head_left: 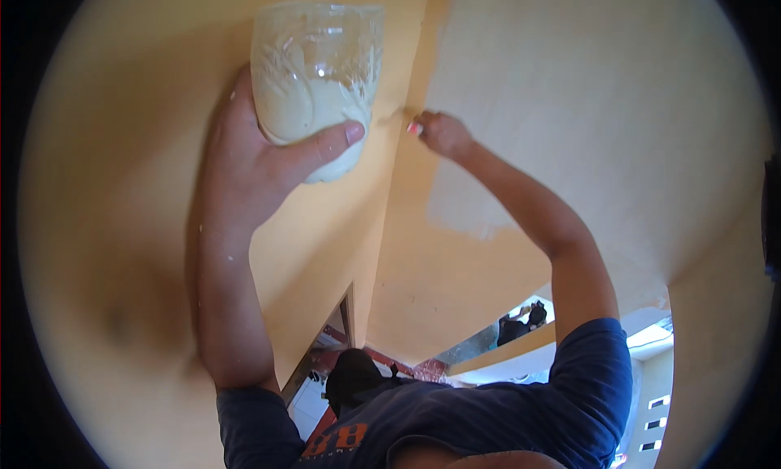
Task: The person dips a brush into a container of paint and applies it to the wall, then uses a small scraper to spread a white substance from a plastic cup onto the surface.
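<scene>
Cream paint (285,115) inside clear cup (319,58) at left, left hand (248,164) clamped around cup; right hand (444,134), farther, closed on red-tipped tool (415,129) near wall corner (392,176).

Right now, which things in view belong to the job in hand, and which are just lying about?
Seemingly part of the job:
Clear glass partly filled with pale creamy liquid, in the left hand
Red-and-white tool, mostly hidden by the right hand
Wall with a pale patch

Seemingly just lying about, or background:
Dark bundle lower right, too small to identify
Doorway below
</scene>
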Motion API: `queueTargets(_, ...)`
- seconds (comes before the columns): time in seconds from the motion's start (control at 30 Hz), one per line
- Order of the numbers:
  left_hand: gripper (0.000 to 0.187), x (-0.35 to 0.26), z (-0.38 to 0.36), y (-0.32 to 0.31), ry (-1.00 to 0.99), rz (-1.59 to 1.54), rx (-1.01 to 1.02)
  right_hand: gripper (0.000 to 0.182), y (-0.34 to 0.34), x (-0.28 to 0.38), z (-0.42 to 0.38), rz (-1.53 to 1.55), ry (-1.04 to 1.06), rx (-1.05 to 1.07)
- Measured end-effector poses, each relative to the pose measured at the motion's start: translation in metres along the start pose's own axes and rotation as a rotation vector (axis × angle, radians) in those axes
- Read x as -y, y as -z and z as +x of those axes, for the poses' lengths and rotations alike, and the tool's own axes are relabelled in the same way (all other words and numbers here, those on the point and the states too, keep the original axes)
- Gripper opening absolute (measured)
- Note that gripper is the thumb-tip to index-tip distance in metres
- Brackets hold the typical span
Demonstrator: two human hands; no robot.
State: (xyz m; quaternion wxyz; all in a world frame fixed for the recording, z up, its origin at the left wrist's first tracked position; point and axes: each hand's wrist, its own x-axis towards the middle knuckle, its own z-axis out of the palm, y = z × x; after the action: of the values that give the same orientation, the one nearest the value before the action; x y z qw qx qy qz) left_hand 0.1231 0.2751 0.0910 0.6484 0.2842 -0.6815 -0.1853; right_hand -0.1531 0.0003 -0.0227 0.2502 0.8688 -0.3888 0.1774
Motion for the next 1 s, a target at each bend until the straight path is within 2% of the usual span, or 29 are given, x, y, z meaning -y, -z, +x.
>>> queueTargets(0.07, 0.044, 0.001, 0.002, 0.001, 0.002, -0.021, 0.031, 0.027, 0.065, -0.024, 0.039, 0.046, -0.058, -0.242)
queueTargets(0.1, 0.048, 0.003, 0.001, 0.0, 0.009, -0.01, 0.004, 0.025, 0.106, -0.03, 0.058, -0.037, -0.152, -0.271)
queueTargets(0.17, 0.05, 0.006, 0.001, -0.002, 0.006, -0.036, -0.008, 0.02, 0.165, -0.057, 0.095, -0.198, -0.009, -0.466)
queueTargets(0.2, 0.052, 0.008, 0.001, -0.003, 0.019, -0.064, -0.005, 0.024, 0.2, -0.053, 0.105, -0.241, -0.008, -0.449)
queueTargets(0.23, 0.056, 0.01, 0.001, -0.003, 0.039, -0.064, -0.005, 0.02, 0.224, -0.047, 0.112, -0.381, -0.001, -0.515)
queueTargets(0.33, 0.058, 0.011, 0.001, -0.003, 0.056, -0.04, -0.022, 0.018, 0.238, -0.054, 0.124, -0.51, -0.027, -0.516)
queueTargets(0.4, 0.059, 0.012, 0.001, -0.004, 0.048, -0.031, -0.035, 0.02, 0.191, -0.056, 0.116, -0.535, -0.025, -0.376)
queueTargets(0.43, 0.06, 0.013, 0.002, -0.004, 0.049, -0.019, -0.041, 0.028, 0.156, -0.055, 0.102, -0.598, 0.068, -0.286)
queueTargets(0.53, 0.059, 0.016, 0.002, -0.001, 0.035, 0.002, -0.028, 0.022, 0.078, -0.018, 0.048, -0.54, 0.364, 0.021)
queueTargets(0.6, 0.06, 0.022, 0.0, 0.001, -0.012, 0.029, -0.031, 0.025, 0.076, 0.017, 0.032, -0.183, 0.087, 0.289)
queueTargets(0.63, 0.061, 0.023, 0.001, 0.004, -0.051, 0.07, -0.025, 0.025, 0.087, 0.015, 0.045, -0.205, 0.106, 0.268)
queueTargets(0.7, 0.062, 0.012, -0.001, 0.005, -0.04, 0.112, -0.058, 0.029, 0.123, 0.001, 0.064, -0.127, -0.076, 0.027)
queueTargets(0.8, 0.066, 0.013, -0.003, 0.004, -0.015, 0.136, -0.074, 0.025, 0.242, -0.029, 0.114, -0.165, -0.139, -0.28)
queueTargets(0.87, 0.066, 0.017, -0.003, 0.005, -0.03, 0.148, -0.086, 0.023, 0.288, -0.07, 0.142, -0.436, 0.048, -0.602)
queueTargets(0.9, 0.066, 0.02, -0.004, 0.004, -0.028, 0.141, -0.085, 0.023, 0.305, -0.074, 0.147, -0.503, 0.021, -0.654)
queueTargets(1.0, 0.065, 0.021, -0.006, 0.004, 0.009, 0.164, -0.051, 0.023, 0.31, -0.087, 0.156, -0.601, 0.008, -0.621)
